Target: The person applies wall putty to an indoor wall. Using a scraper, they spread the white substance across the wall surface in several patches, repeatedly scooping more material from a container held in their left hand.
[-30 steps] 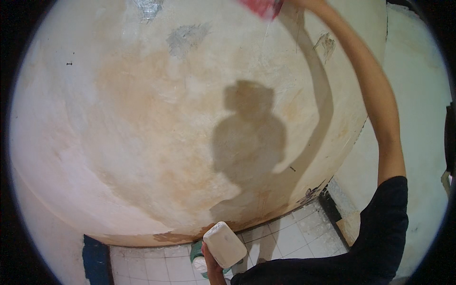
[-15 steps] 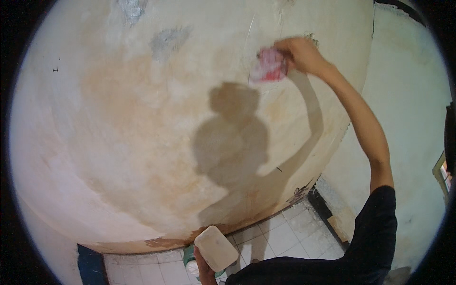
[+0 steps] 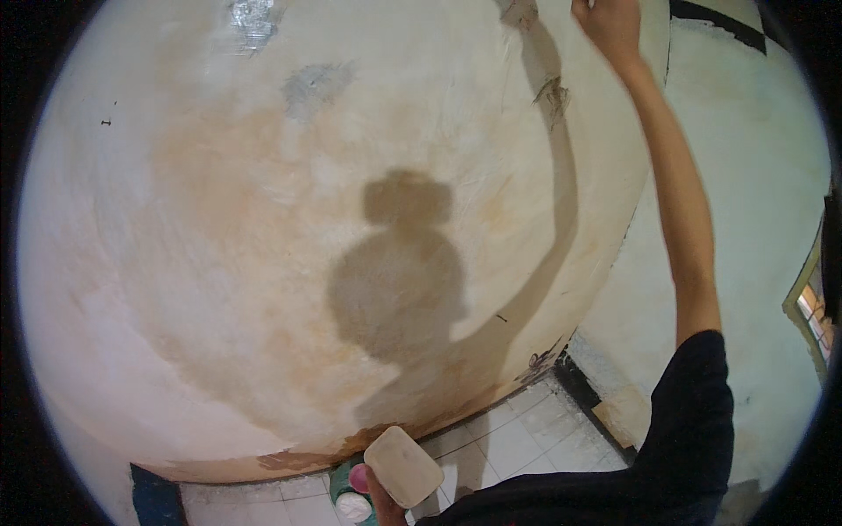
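Low in the view, my left hand [image 3: 384, 501] is closed around the side of a pale rectangular plastic tub [image 3: 405, 467]; its inside looks cream-coloured. My right arm is stretched up along the right side, and my right hand [image 3: 611, 31] is at the top edge, close to the wall. Its fingers look bent together and are partly cut off by the frame; what they hold is out of sight. The wall [image 3: 263, 263] before me is cream with tan stains and whitish smears. My head and arm cast a shadow on it.
On the wall are a grey patch [image 3: 317, 88], a shiny grey patch [image 3: 254, 24], a rough damaged spot [image 3: 553, 96] and small nails. Below the tub stands a green object [image 3: 338, 482] with a pink round thing [image 3: 359, 478] and a white one [image 3: 353, 506]. White floor tiles [image 3: 517, 443] run along the wall.
My right hand has moved up and to the right, carrying the pink-and-white thing it held out of view. The tub in my left hand sits slightly lower; the view has shifted a little.
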A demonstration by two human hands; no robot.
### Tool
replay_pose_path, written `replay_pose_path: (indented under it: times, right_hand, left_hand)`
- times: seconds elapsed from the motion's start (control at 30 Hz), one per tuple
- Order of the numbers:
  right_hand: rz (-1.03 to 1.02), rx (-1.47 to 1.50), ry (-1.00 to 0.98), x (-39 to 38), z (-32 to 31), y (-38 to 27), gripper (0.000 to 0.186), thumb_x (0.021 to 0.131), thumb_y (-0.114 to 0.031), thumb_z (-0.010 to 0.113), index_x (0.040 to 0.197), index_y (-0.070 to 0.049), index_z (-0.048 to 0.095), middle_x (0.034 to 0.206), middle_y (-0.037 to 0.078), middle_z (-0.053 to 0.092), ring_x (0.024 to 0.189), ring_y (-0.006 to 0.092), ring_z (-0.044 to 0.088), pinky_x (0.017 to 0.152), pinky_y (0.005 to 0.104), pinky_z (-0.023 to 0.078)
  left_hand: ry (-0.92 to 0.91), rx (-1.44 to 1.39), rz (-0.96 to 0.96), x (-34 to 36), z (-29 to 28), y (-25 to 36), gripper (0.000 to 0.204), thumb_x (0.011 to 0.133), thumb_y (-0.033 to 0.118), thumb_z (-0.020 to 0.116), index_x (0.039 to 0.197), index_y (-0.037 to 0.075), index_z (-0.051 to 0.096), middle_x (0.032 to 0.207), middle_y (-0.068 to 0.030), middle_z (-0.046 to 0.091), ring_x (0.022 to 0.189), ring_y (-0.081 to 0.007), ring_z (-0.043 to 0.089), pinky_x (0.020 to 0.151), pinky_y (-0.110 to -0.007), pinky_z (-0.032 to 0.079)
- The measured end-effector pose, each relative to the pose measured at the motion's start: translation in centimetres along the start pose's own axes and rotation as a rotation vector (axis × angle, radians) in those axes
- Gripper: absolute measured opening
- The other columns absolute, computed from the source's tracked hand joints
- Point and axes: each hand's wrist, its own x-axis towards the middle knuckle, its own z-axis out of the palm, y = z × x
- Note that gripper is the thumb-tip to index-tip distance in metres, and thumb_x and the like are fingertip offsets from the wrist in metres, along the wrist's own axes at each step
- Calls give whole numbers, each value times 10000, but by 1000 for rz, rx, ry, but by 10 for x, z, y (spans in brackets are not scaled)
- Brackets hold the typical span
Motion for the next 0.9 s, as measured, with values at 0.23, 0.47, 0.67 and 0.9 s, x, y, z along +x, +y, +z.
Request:
replay_pose_path:
  times: [0.23, 0.47, 0.67, 0.9]
  right_hand:
    - [-95, -103, -393, -143, 36, -69, 579, 719, -22, 590, 1295, -65, 557, 838, 147, 659, 716, 310, 655, 606, 394, 534]
    - [-104, 135, -588, -215, -50, -123, 618, 623, 8, 621, 1239, -35, 592, 887, 173, 675, 733, 317, 663, 607, 398, 536]
    - [132, -84, -229, -88, -38, -77, 303, 777, -49, 613, 1061, -98, 707, 754, 140, 673, 623, 318, 645, 584, 363, 513]
    - [48, -192, -411, -67, 26, -85, 421, 763, -97, 607, 1176, -156, 663, 845, 133, 686, 702, 328, 655, 624, 412, 521]
  left_hand:
    - [-47, -10, -84, -2, -17, 21, 618, 969, 573, 391, 1361, 100, 459, 1267, -110, 584, 1103, -320, 603, 916, -479, 525]
    - [-60, 0, -128, -15, -44, 66, 622, 974, 574, 378, 1372, 101, 448, 1277, -113, 578, 1115, -325, 596, 925, -482, 521]
    - [-105, -8, -130, -18, -51, 89, 632, 982, 573, 353, 1398, 102, 421, 1313, -124, 557, 1139, -332, 585, 941, -491, 513]
    - [-137, -4, -173, -13, -99, 107, 637, 984, 573, 341, 1416, 108, 397, 1342, -135, 536, 1166, -335, 572, 950, -508, 503]
